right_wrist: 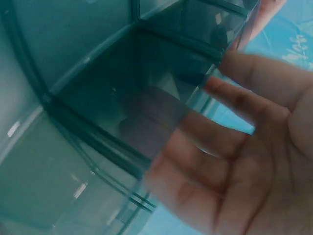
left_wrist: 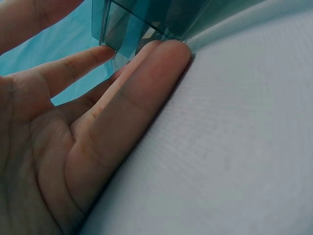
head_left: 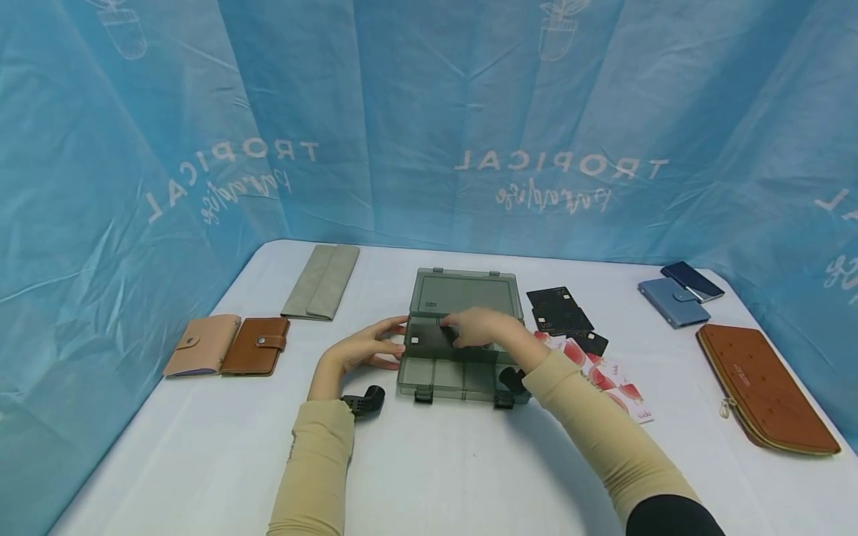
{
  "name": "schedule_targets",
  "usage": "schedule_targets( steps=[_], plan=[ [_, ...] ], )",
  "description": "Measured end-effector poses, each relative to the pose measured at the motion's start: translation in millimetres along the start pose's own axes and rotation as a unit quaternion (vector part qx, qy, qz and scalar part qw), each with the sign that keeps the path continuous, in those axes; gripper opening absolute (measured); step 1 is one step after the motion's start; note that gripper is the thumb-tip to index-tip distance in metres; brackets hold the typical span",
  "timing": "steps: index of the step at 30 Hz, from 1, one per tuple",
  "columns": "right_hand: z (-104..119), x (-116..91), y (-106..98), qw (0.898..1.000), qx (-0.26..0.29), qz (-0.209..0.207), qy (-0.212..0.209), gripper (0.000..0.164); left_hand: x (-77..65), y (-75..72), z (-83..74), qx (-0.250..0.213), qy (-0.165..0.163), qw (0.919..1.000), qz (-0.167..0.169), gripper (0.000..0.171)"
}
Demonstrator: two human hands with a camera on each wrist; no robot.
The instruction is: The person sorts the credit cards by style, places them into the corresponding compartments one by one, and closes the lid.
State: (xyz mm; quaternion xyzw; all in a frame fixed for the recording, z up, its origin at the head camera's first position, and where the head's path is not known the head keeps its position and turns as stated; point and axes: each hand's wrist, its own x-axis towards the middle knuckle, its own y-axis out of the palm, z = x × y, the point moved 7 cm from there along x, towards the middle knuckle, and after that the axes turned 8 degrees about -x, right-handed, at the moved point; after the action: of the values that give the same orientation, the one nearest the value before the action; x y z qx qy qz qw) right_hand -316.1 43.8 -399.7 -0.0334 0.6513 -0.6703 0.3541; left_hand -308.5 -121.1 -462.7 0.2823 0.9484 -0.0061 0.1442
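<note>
A translucent grey-green plastic organizer box (head_left: pixel 462 372) lies with its lid (head_left: pixel 462 292) folded back, away from the person. In its left upper compartment is a black card with a pale chip mark (head_left: pixel 415 340). My left hand (head_left: pixel 367 345) rests against the box's left side; in the left wrist view its fairly straight fingers (left_wrist: pixel 142 93) touch the wall. Over the open compartments, my right hand (head_left: pixel 481 327) appears to pinch a small dark card (head_left: pixel 447 334). In the right wrist view the right fingertips are partly hidden behind a see-through surface, and the grip is unclear there.
Black cards (head_left: pixel 559 309) and pink-and-white printed cards (head_left: pixel 620 391) lie right of the box. Two small wallets, tan (head_left: pixel 202 345) and brown (head_left: pixel 255 346), and a grey wallet (head_left: pixel 322 281) are on the left. Blue wallets (head_left: pixel 673 301) and a brown zip pouch (head_left: pixel 767 387) lie far right.
</note>
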Motion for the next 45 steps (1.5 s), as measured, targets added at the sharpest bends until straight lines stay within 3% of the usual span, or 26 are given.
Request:
schedule_targets(
  steps=[4, 11, 15, 22, 27, 31, 34, 39, 45],
  plan=[
    [-1.0, 0.9, 5.5, 0.999, 0.023, 0.031, -0.001, 0.049, 0.3, 0.1, -0.5, 0.001, 0.001, 1.0, -0.003, 0.075],
    [-4.4, -3.8, 4.0, 0.996, 0.062, 0.041, -0.042, 0.048, 0.3, 0.8, -0.1, 0.002, 0.002, 1.0, -0.001, 0.075],
    [-21.2, -13.6, -9.4, 0.992, 0.118, -0.006, -0.043, 0.047, 0.9, 1.0, -0.9, 0.002, 0.005, 1.0, 0.001, 0.075],
    [-74.5, -38.3, -28.7, 0.983, 0.14, -0.12, -0.019, 0.04, 0.5, 0.5, -1.4, 0.004, 0.005, 1.0, 0.001, 0.076],
    [-117.1, -49.9, -19.9, 0.975, 0.15, -0.165, 0.011, 0.038, -0.5, -0.4, -1.2, 0.005, 0.005, 1.0, 0.0, 0.074],
    [-146.3, -51.6, -5.4, 0.975, 0.123, -0.184, 0.03, 0.038, 0.5, -0.3, -0.2, 0.004, 0.004, 1.0, 0.001, 0.074],
    [-162.0, -53.2, 3.6, 0.978, 0.08, -0.179, 0.064, 0.046, 0.5, 0.1, 0.2, 0.003, 0.004, 1.0, 0.002, 0.074],
    [-182.7, -57.3, 19.5, 0.98, 0.044, -0.121, 0.154, 0.06, 0.3, 0.5, 0.5, 0.003, 0.004, 1.0, 0.004, 0.074],
    [-197.4, -60.2, 26.6, 0.977, 0.052, -0.095, 0.185, 0.058, 1.4, 0.7, 0.8, 0.006, 0.005, 1.0, 0.006, 0.075]
  ],
)
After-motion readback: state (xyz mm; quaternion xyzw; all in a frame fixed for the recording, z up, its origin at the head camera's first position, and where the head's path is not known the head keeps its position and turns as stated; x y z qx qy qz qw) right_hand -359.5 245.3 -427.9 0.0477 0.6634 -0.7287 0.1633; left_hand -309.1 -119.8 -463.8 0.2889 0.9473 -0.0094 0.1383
